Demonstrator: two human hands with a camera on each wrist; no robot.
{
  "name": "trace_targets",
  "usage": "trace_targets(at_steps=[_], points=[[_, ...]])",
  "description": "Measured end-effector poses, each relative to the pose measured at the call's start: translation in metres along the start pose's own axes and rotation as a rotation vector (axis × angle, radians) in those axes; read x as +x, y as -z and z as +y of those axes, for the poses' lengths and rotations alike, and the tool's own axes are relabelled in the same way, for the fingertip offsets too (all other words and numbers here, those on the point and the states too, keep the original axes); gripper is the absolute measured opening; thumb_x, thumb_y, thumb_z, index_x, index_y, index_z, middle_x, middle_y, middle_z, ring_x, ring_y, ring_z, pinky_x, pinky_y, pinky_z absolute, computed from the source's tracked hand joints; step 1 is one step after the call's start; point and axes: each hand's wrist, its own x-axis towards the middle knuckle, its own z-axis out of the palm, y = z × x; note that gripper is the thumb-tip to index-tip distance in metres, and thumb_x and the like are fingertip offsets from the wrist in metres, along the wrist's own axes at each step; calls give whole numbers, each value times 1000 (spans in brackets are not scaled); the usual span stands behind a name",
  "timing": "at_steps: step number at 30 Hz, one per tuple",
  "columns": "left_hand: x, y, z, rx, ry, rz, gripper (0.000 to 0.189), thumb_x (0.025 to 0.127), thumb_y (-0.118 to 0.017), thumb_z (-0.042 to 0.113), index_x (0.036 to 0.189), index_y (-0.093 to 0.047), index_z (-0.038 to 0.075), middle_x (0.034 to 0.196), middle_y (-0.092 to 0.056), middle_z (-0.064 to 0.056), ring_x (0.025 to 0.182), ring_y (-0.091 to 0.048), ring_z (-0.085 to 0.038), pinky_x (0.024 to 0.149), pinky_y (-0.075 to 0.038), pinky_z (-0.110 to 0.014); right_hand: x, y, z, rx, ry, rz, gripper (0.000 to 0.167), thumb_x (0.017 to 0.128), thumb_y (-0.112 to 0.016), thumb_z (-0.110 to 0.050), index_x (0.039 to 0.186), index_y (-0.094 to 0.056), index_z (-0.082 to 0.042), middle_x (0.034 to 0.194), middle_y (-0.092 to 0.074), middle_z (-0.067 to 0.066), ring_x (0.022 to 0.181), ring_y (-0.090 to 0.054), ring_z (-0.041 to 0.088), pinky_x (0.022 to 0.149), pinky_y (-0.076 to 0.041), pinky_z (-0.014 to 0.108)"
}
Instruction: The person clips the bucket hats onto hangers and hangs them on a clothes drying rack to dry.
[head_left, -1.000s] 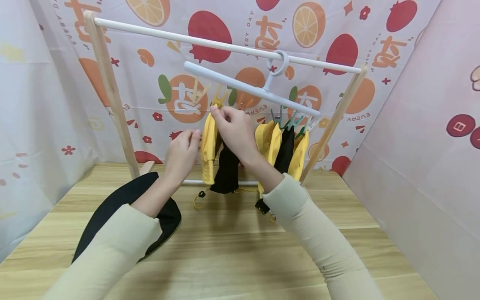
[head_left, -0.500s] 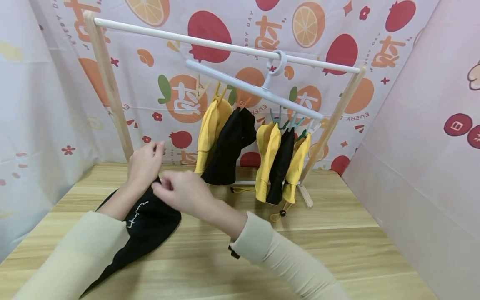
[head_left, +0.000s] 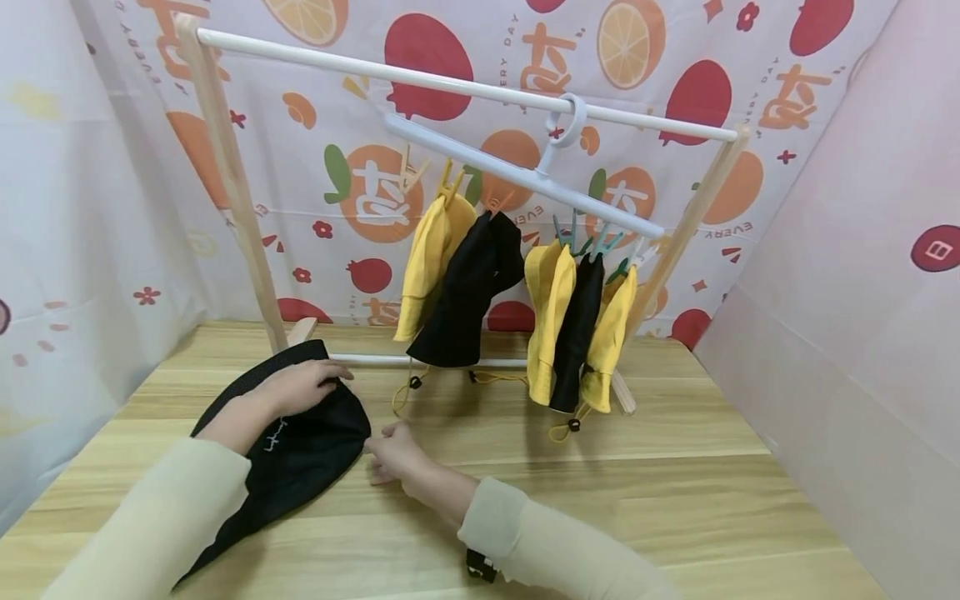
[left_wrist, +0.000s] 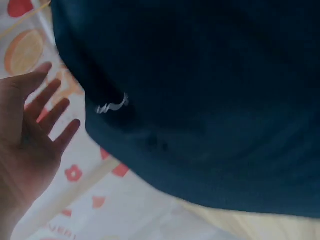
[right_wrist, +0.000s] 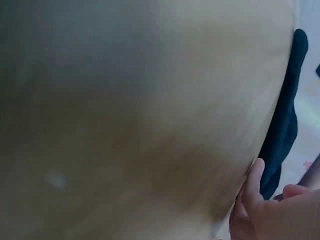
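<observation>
A black cloth hat (head_left: 322, 446) with white stitched script lies folded flat on the left of the table. Over its upper part is my left hand (head_left: 300, 387), palm down with the fingers loosely extended. The left wrist view shows that hand (left_wrist: 37, 130) with its fingers spread beside the dark cloth. At the hat's right corner, my right hand (head_left: 401, 454) has thumb and fingertips on the edge. In the right wrist view, the hat's dark edge (right_wrist: 282, 135) runs down between a finger and the thumb of this hand (right_wrist: 280, 215).
Behind stands a rack with a white top rod (head_left: 480, 90) and wooden posts. A pale blue hanger (head_left: 525, 177) hangs tilted from it, with yellow hats (head_left: 423, 267) and black hats (head_left: 468, 292) clipped below. A small black object (head_left: 480, 565) lies by the right sleeve.
Both hands have left the hanging yellow hat and come down and left to the black hat on the table. The clipped hats now hang free of the hands.
</observation>
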Motion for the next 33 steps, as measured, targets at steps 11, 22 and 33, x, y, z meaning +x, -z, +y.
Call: trace_targets(at_steps=[11,22,33], points=[[5,-26,9,143,-88,-82,37,75,-55,-16,100,-65,10,107,-60,-9,101,-54,-30,86,-39,-49,-2,-16,-6,388,-210,-22,34,82,-60,3,115,-50,11,104,-57,25,92,-59,34,80,-48,40],[8,-23,17,156,-137,-21,31,74,-55,-13,81,-57,17,78,-55,5,70,-52,-16,73,-42,-41,3,-14,-4,332,-224,-19,12,82,-58,6,94,-57,6,87,-60,17,88,-61,34,79,-48,41],[18,28,37,168,-144,102,20,79,-58,-10,85,-56,10,79,-52,-1,69,-51,-19,67,-44,-39,-1,-4,-6,338,-60,-25,36,83,-61,1,117,-51,-3,87,-59,11,80,-63,27,74,-50,40]])
